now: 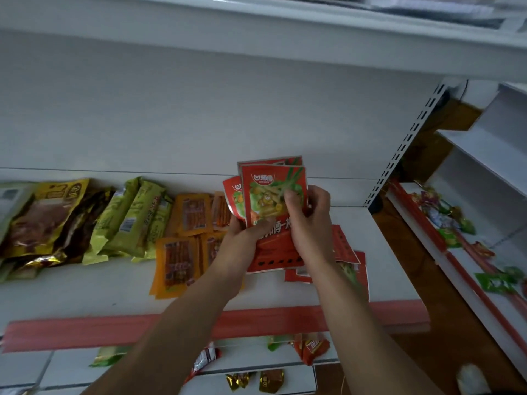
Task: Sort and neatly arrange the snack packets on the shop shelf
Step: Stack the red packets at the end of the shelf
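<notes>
1. Currently the left hand (242, 232) and right hand (309, 220) both clasp a fanned bunch of glossy red foil snack packets (268, 192), upright above the white shop shelf (85, 292).
2. Behind the shelf's red front strip (85, 329), loose red packets (346, 246) lie flat beneath the hands.
3. Leftward along that strip: flat orange sachets (176, 260), then yellow-green bags (131, 218).

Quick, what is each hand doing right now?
Left hand: gripping the fanned red packets by their lower edge.
Right hand: gripping the same red packets, thumb on the front one.
</notes>
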Motion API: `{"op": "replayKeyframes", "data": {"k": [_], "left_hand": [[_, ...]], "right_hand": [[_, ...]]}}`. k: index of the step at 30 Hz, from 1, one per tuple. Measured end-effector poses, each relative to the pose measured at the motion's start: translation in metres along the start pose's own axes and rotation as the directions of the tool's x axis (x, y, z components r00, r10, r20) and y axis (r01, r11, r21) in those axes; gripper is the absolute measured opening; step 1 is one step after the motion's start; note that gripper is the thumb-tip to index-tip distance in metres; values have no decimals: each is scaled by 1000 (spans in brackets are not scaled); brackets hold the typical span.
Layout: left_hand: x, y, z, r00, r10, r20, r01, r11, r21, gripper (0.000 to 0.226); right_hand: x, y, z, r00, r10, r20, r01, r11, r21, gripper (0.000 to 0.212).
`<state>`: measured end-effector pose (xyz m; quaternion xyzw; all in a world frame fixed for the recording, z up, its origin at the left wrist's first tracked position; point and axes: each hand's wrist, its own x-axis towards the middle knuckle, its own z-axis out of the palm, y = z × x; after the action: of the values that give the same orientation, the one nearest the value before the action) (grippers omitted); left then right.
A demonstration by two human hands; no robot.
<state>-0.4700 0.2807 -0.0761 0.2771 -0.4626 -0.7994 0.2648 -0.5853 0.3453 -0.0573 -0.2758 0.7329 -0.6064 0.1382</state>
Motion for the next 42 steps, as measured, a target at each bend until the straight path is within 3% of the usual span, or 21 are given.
{"op": "replayKeyframes", "data": {"k": [2,5,9,11,13,14,17,19,20,22,24,25,27,29,34,38,42], "left_hand": [[3,1,2,1000,-7,26,6,999,40,56],[7,0,6,999,27,32,-30,993,113,72],[17,1,1,986,39,-165,-37,999,18,61],[21,-1,-6,967,-33,-252,12,996,-87,62],[19,-3,-13,958,-81,-275,41,988,-147,67],[18,-4,-14,958,-102,-266,57,984,-170,68],[16,-7,-16,964,-177,-196,126,960,-249,65],[15,-8,-17,968,-196,-156,146,949,-280,61],[15,-9,-16,971,-193,-138,148,946,-287,59],[15,-10,-14,976,-180,-126,137,948,-287,56],[16,-11,-9,976,-139,-167,90,958,-273,56],[18,-12,-7,975,-94,-200,42,968,-249,57],[21,-13,-1,963,11,-270,-66,979,-195,59],[25,-14,5,945,67,-321,-128,977,-173,61],[35,-15,18,917,76,-392,-143,979,-145,64],[39,-16,25,877,63,-476,-124,987,-98,63],[41,-13,31,865,109,-490,-123,992,3,60]], "right_hand": [[4,-1,2,996,34,87,-38,998,52,52],[12,-1,4,991,-2,131,3,1000,-1,45],[28,11,-9,987,71,147,-89,989,120,34],[39,27,-24,993,80,85,-71,991,-109,40],[44,45,-37,991,93,92,-43,896,-442,57],[45,51,-40,985,108,131,-23,849,-528,60],[43,61,-37,958,165,234,42,729,-684,59],[43,66,-35,965,132,225,75,684,-726,58],[43,65,-36,973,91,212,89,700,-708,55],[43,63,-41,982,50,184,61,831,-553,44],[45,58,-50,983,135,126,-97,958,-269,44],[45,54,-56,974,203,103,-190,974,-119,49],[47,44,-69,943,314,109,-325,940,106,50],[49,35,-82,925,347,153,-373,907,197,42],[47,7,-108,963,206,174,-265,835,481,24],[42,-11,-124,955,55,291,-219,792,570,21],[32,-22,-126,920,-42,391,-143,890,433,36]]}}
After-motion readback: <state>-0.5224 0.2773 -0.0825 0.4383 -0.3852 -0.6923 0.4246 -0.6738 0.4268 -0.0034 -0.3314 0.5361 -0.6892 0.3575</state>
